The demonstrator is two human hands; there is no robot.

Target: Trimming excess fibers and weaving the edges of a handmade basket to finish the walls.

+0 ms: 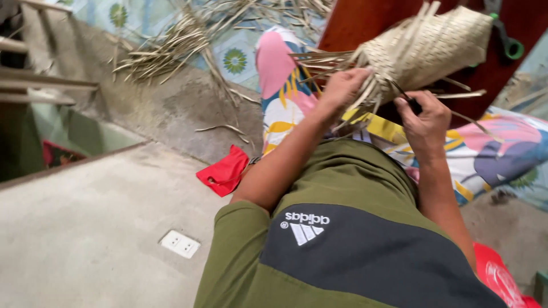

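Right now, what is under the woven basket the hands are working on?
Under the woven basket a reddish-brown wooden board shows, with patterned cloth lower down. The left hand and right hand hide the loose strips' ends.

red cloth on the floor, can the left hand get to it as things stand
Probably yes: the red cloth lies uncovered beside the left forearm, but the left hand is gripping the woven basket.
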